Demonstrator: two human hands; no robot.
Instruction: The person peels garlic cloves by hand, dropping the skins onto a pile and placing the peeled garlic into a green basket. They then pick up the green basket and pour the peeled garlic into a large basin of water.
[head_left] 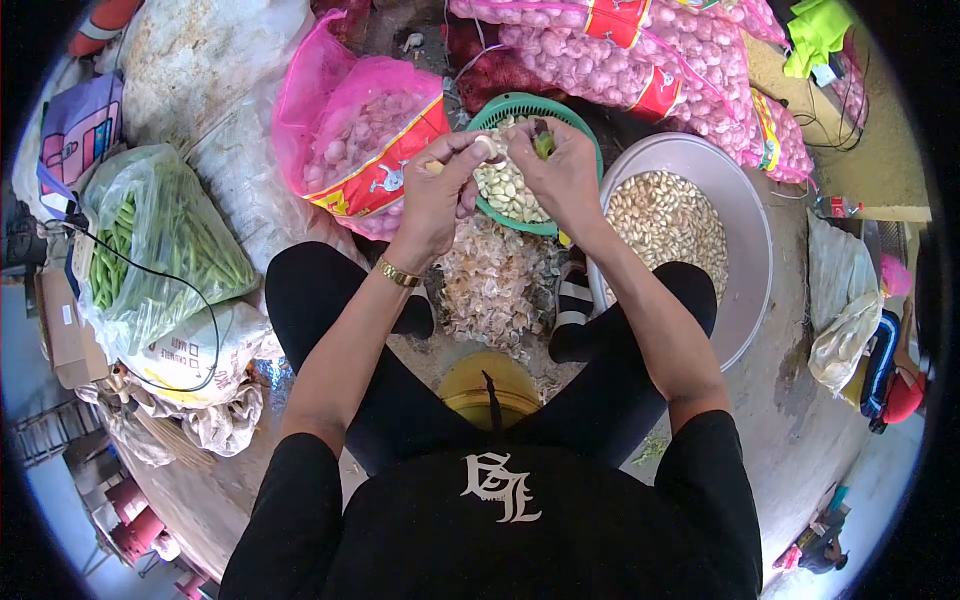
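Observation:
My left hand (440, 190), with a gold watch at the wrist, pinches a pale garlic clove at its fingertips. Close beside it, my right hand (560, 170) is closed around a small tool with a green part (544, 142), its fingertips near the clove. Both hands are above a green basket (587, 128) holding peeled cloves (508, 185). Below the basket, a heap of papery garlic skins (490, 280) lies on the floor. To the right, a wide pale basin (745, 240) holds many unpeeled cloves (668, 222).
An open pink mesh sack of garlic (350, 130) stands left of the basket. More full pink sacks (640, 60) lie at the top. A plastic bag of green pods (160, 240) is at far left. Another person (825, 545) is at the lower right.

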